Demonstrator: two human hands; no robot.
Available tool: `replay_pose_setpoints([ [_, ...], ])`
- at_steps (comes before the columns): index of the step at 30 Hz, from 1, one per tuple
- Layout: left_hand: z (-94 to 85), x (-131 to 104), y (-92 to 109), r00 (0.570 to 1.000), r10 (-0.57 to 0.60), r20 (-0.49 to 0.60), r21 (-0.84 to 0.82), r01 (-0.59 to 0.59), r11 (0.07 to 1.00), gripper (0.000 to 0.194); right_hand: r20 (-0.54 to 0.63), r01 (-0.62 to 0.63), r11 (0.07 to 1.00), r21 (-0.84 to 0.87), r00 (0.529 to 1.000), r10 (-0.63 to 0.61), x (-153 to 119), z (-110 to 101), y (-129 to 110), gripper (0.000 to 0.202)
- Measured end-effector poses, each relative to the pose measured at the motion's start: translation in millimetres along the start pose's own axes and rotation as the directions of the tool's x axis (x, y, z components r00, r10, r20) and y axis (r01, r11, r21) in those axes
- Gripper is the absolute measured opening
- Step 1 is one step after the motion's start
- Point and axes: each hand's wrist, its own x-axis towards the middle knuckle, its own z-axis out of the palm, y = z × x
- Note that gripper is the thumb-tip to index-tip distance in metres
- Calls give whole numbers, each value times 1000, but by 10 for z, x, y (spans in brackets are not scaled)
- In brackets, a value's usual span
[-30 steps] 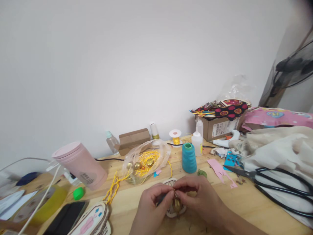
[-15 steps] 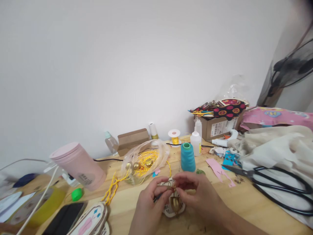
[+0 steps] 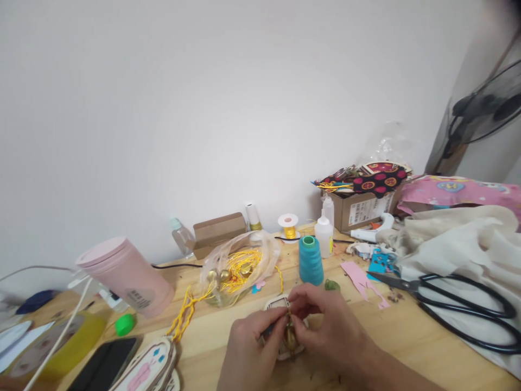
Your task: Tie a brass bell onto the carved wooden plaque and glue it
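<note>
A small brass bell (image 3: pixel 290 340) lies against a pale wooden cut-out piece (image 3: pixel 277 304) low in the middle of the head view. My left hand (image 3: pixel 253 342) is closed in a pinch on a thin cord at the top of the bell. From the other side my right hand (image 3: pixel 329 321) closes on the same cord, its thumb beside the bell. Something dark shows under my left fingers, too covered to name. My fingers hide much of the wooden piece and the exact grip. A teal thread cone (image 3: pixel 311 262) stands just beyond my right hand.
A clear bag (image 3: pixel 266 251) holds yellow cords and brass bells. Large black-handled scissors (image 3: pixel 459 304) lie at the right by cream cloth (image 3: pixel 468 241). At the left are a pink tumbler (image 3: pixel 126 277), a phone (image 3: pixel 105 365) and stacked wooden pieces (image 3: pixel 142 372). White squeeze bottles (image 3: pixel 324 237) stand behind.
Both hands have drawn closer together at the top of the bell, and the left fingers now cover more of the cord. The whole view has shifted slightly.
</note>
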Motion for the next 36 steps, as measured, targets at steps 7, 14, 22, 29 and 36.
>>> replay_pose_setpoints([
  [7, 10, 2, 39, 999, -17, -34, 34, 18, 999, 18, -3, 34, 994, -100, 999, -34, -3, -5, -42, 23],
  [14, 20, 3, 58, 996, 90, -13, 113, -88, 990, 19, -25, 18, 990, -143, 999, -22, -2, -2, -52, 21],
  [22, 11, -20, 52, 972, 226, 66, 286, -235, 929, 22, -21, -6, 987, -163, 1000, 3, -9, -4, -24, 20],
  [29, 9, -8, 62, 976, 182, 117, 374, -213, 902, 22, -9, -9, 971, -238, 1000, 7, -4, -24, -32, 15],
  [36, 1, -11, 86, 979, 148, 140, 402, -193, 895, 25, 28, 48, 966, -254, 999, -42, 32, -63, -77, 17],
])
